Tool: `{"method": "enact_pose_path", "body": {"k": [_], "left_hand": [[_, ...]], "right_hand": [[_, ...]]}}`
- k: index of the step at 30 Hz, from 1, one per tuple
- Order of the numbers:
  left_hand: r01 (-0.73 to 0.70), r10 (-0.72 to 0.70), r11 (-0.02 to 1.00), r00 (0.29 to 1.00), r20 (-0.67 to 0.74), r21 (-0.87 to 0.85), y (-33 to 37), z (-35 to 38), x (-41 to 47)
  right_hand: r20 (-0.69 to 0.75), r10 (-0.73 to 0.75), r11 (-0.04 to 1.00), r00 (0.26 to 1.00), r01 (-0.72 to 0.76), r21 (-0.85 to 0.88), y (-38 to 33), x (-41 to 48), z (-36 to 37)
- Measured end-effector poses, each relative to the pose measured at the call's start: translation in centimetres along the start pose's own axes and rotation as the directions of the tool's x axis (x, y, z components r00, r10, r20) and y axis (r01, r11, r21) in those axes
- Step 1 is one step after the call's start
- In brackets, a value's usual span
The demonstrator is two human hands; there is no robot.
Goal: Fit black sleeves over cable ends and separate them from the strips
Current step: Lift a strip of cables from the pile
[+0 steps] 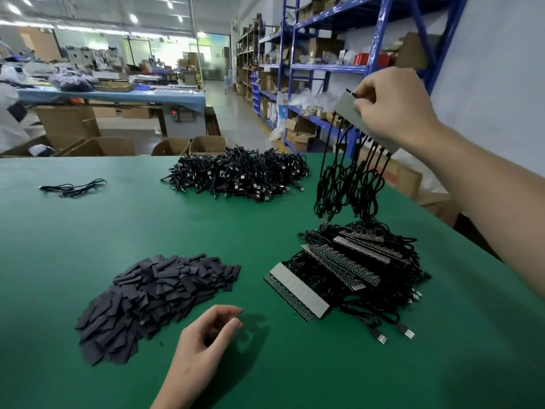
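My right hand (392,107) holds a grey strip (349,109) high above the table's right side, and several black cables (348,184) dangle from it in loops. Under them lies a stack of more strips with cables (348,267) and USB plugs. A heap of flat black sleeves (153,299) sits at the front left. My left hand (203,340) rests on the green table (118,225) beside that heap, fingers loosely curled and holding nothing. A big pile of loose black cables (239,175) lies at the table's far side.
A few stray cables (72,187) lie at the far left of the table. Cardboard boxes (100,146) stand beyond the far edge. Blue shelving (324,69) with boxes runs along the right, and another worktable (118,94) stands at the back left.
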State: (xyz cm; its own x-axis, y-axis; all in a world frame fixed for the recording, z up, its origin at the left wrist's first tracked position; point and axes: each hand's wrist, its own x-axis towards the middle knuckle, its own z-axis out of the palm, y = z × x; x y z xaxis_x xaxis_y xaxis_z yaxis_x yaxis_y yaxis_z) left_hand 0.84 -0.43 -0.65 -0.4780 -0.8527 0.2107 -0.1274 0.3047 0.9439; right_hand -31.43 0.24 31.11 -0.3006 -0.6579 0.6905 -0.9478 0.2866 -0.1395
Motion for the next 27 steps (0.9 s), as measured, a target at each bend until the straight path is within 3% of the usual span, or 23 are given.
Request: {"method": "enact_pose_path", "body": {"k": [5, 8, 12, 15, 18, 23, 25, 27], "left_hand": [[-0.192, 0.228, 0.965, 0.951, -0.207, 0.178, 1.5, 0.5, -0.7], [-0.409, 0.475, 0.874, 0.834, -0.282, 0.262, 5.8, 1.2, -1.2], [-0.593, 0.694, 0.711, 0.678, -0.242, 0.379, 13.0, 3.6, -2.3], [-0.574, 0.734, 0.651, 0.643, -0.219, 0.496, 15.9, 5.5, -2.6], [-0.501, 0.695, 0.693, 0.655, -0.297, 0.519, 16.8, 5.8, -2.3], [-0.539, 0.776, 0.626, 0.504, -0.380, 0.564, 15.4, 3.7, -1.9], [-0.533, 0.706, 0.707, 0.553, -0.441, 0.465, 15.1, 2.4, -1.9], [-0.436, 0.471, 0.878, 0.712, -0.521, 0.197, 15.5, 1.1, -1.8]], "right_hand": [[0.120, 0.013, 0.966, 0.993, -0.044, 0.253, -3.6, -1.0, -4.0], [0.210, 0.037, 0.890, 0.977, -0.128, 0.437, -5.2, -2.9, -5.8], [0.343, 0.044, 0.684, 0.938, -0.279, 0.674, -7.2, -6.1, -5.8], [0.466, 0.038, 0.531, 0.884, -0.412, 0.740, -8.7, -9.4, -4.0], [0.588, -0.010, 0.326, 0.809, -0.553, 0.767, -9.7, -12.5, -2.2], [0.604, -0.042, 0.203, 0.796, -0.585, 0.785, -9.5, -15.6, -0.4], [0.610, -0.030, 0.189, 0.792, -0.595, 0.781, -8.8, -16.5, -0.1], [0.584, 0.031, 0.274, 0.811, -0.568, 0.776, -8.0, -17.5, 0.3]]}}
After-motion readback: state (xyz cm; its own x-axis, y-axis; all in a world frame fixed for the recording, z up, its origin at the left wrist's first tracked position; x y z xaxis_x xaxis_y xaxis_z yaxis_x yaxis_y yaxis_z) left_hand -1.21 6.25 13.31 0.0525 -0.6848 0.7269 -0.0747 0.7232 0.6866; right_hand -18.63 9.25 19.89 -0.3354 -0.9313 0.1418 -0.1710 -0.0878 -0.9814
